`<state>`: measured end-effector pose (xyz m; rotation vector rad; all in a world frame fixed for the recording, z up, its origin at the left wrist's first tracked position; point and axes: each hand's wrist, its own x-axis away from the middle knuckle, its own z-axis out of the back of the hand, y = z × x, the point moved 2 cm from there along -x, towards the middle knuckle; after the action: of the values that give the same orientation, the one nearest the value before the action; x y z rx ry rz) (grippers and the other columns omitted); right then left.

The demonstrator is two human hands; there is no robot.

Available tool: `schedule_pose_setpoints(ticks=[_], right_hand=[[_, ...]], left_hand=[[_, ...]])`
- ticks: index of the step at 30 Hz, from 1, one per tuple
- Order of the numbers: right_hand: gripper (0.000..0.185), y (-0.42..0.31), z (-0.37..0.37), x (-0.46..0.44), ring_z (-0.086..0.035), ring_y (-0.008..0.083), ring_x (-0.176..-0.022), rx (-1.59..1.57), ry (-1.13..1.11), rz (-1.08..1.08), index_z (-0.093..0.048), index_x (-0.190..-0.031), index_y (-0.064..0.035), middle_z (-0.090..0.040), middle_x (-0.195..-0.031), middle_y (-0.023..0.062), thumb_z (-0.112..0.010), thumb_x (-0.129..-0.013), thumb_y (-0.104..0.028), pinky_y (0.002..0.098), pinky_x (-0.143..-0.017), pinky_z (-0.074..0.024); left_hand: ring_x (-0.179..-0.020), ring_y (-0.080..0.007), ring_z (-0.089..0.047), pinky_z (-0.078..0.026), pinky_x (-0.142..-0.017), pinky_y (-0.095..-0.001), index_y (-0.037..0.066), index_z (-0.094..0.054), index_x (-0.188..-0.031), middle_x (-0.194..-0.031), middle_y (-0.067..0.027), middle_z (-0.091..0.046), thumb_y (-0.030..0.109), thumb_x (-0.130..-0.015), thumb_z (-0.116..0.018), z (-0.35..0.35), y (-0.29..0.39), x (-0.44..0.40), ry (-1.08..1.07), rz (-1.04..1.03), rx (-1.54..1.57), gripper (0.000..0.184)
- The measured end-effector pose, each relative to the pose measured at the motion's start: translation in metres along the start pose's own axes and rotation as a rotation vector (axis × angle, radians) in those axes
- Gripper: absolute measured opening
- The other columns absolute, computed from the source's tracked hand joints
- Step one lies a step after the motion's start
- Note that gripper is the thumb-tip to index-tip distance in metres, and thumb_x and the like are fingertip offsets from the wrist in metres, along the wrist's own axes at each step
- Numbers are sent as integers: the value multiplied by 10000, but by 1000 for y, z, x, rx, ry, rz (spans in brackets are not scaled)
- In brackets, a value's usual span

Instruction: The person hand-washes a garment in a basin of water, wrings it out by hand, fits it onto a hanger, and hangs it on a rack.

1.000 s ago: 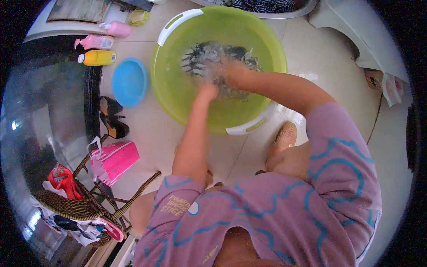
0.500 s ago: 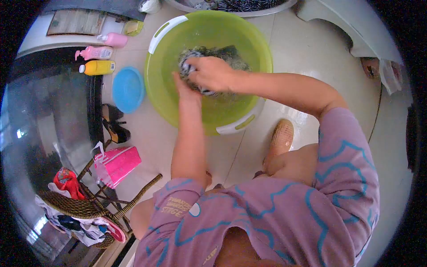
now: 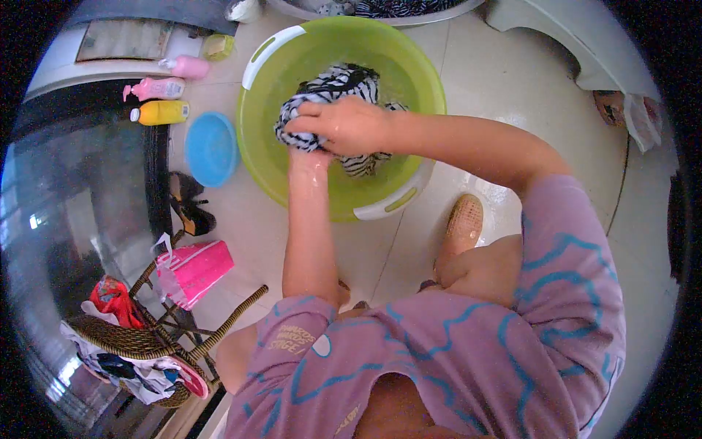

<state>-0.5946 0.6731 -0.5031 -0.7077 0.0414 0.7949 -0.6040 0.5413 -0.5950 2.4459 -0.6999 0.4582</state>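
Note:
A large green basin (image 3: 256,157) with white handles stands on the floor, with water in it. A black-and-white striped cloth (image 3: 333,86) is bunched up in the basin, partly raised out of the water. My right hand (image 3: 351,124) grips the cloth from above, fingers curled over its left part. Beneath the same bundle is my left hand (image 3: 311,157); its fingers are covered by the cloth, and only the wrist and heel of the hand show.
Left of the basin are a blue bowl (image 3: 211,149), a yellow bottle (image 3: 162,113), pink bottles (image 3: 157,88), and black heeled shoes (image 3: 191,212). A pink bag (image 3: 194,272) lies by a wicker chair (image 3: 117,340). A metal tub (image 3: 431,16) with striped cloth is behind.
The striped cloth has come up from the splashing water and now shows as a larger bundle. Both hands have risen with it and are close together at the basin's left part.

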Motion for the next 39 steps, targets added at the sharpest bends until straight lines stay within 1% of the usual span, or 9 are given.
schedule_pose_setpoints(ticks=[7, 11, 18, 23, 25, 28, 29, 34, 39], right_hand=[[500, 61, 19, 26, -592, 366, -973, 240, -185, -613, -485, -1225, -152, -562, -1070, 166, -579, -746, -45, 451, -795, -512], [615, 65, 0, 33, -562, 390, -1046, 289, -367, -607, -386, -1350, -176, -516, -1122, 228, -569, -774, -61, 457, -802, -508], [682, 87, -69, 29, -581, 427, -1021, 389, -347, -551, -306, -1405, -34, -405, -1313, 316, -589, -790, -123, 433, -822, -524], [487, 122, -90, 20, -612, 429, -907, 214, -164, -425, -509, -1274, -43, -557, -1134, 311, -568, -816, -197, 470, -781, -537], [480, 102, -57, 3, -622, 389, -925, 219, -224, -580, -520, -1224, -46, -550, -1151, 307, -615, -774, -182, 427, -749, -537], [449, 102, -46, -1, -638, 367, -883, -166, -165, -892, -545, -1130, -28, -605, -1045, 276, -662, -735, -209, 413, -743, -523], [440, 102, -48, 1, -644, 366, -857, -369, -120, -1001, -555, -1095, -18, -635, -988, 261, -673, -726, -226, 417, -747, -516], [437, 20, -10, -1, -629, 388, -850, -282, -17, -651, -565, -1056, -70, -653, -901, 221, -651, -747, -367, 458, -731, -505], [290, -64, 10, -1, -634, 349, -765, -127, -94, -15, -557, -976, -93, -600, -850, 144, -652, -744, -240, 452, -634, -520]], left_hand=[[-960, -294, -614, -446, -852, -324, -2, -634, -1015, -968, -176, -658, 330, -908, -531, -8, 17, 1, 523, -457, -1479, 365], [-1125, -466, -495, -390, -973, -445, 88, -423, -1368, -1267, -291, -494, 454, -938, -375, 38, 9, -29, 434, -259, -1698, 567], [-1208, -494, -416, -320, -1045, -489, 102, -364, -1388, -1393, -278, -373, 457, -926, -358, 67, -13, -67, 83, -124, -2122, 582], [-1103, -390, -532, -374, -995, -502, 61, -462, -1295, -1302, -196, -504, 423, -942, -421, 93, -21, -84, 124, -200, -1677, 508], [-975, -313, -611, -486, -874, -501, 84, -553, -1201, -1201, -132, -593, 405, -986, -343, 86, -25, -79, 473, 130, -833, 440], [-1201, -310, -482, -343, -1032, -516, 122, -512, -1286, -1270, -116, -549, 527, -941, -414, 36, -16, -46, 301, -145, -322, 540], [-1050, -298, -594, -479, -896, -521, 125, -554, -1205, -1161, -87, -620, 564, -939, -389, 22, -14, -37, 346, -67, -213, 539], [-1198, -280, -499, -436, -971, -472, 118, -514, -1273, -1285, -79, -549, 565, -934, -402, 32, -4, -35, 287, -57, -61, 572], [-1179, -284, -516, -438, -974, -462, 118, -519, -1263, -1268, -88, -561, 515, -929, -443, -8, -10, 7, -49, -26, 41, 525]])
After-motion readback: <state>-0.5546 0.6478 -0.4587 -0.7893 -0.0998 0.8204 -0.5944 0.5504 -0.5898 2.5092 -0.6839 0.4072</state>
